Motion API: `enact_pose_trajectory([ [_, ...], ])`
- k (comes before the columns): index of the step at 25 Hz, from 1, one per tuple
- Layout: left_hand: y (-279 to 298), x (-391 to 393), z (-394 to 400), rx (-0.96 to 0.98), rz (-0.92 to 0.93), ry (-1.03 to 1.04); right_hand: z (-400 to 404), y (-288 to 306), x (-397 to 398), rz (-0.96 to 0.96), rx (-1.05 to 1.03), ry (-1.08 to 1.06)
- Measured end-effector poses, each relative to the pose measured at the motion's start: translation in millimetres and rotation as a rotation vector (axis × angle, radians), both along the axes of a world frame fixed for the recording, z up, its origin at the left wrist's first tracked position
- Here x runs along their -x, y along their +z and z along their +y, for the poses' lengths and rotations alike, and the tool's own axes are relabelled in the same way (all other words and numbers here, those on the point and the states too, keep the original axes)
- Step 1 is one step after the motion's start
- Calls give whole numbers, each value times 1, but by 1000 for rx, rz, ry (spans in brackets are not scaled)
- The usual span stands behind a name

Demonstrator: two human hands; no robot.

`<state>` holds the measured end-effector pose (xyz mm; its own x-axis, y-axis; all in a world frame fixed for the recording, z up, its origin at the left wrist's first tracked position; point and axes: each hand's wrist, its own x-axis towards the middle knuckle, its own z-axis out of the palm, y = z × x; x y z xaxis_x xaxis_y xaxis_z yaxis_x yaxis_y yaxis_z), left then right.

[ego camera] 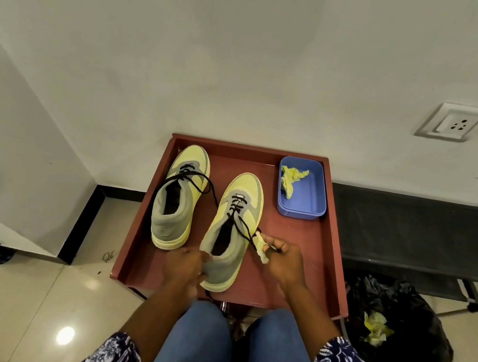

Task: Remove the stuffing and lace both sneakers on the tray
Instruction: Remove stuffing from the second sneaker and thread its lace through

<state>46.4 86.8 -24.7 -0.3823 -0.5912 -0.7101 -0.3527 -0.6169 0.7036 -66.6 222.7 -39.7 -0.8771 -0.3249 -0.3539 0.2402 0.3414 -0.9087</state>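
1. Two hands work on the near sneaker (231,235), which lies on the tray (328,256). Left hand (184,265) grips its heel collar. Right hand (283,260) pinches a paper wad (262,247) and seems to hold the black lace (243,228) too, in one closed grip.
2. Risk: wad and lace share one grip, so letting go of the paper likely drops the lace end; pulling it could drag lace out of the eyelets.
3. Risk: a loose lace end trails off the tray's near edge by the left hand, and could snag on a knee or wrist.
4. Near sneaker: yellow and grey fabric upper, thick pale rubber sole, soft padded collar that will give under a squeeze. Laced only at the lower eyelets; opening looks dark, stuffing inside can't be told.
5. Far sneaker (179,196), just beside it to the left: same build, lace (200,182) slack in big loops, one crossing toward the near shoe, so it could tangle.
6. Tray: flat, red-brown, low walls, smooth.
7. Blue tub (309,200), far right corner: rigid plastic, rounded, holds crumpled yellow paper (291,177). Light, so a missed toss would land on the tray.
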Motion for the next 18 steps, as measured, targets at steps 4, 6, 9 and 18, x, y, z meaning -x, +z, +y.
enact_pose_trajectory([
  [4, 12, 1, -22, 64, -105, 58, 12, 6, -7, -101, 119, -113],
  [6, 10, 0, -27, 222, -218, -41, 19, 8, -7, -103, 127, -120],
  [9, 10, -2, -33, 450, -308, -250, 24, 10, -6, -90, 131, -132],
  [18, 22, -15, -55, 744, -344, -646, 36, 15, -4, 20, 10, -99],
])
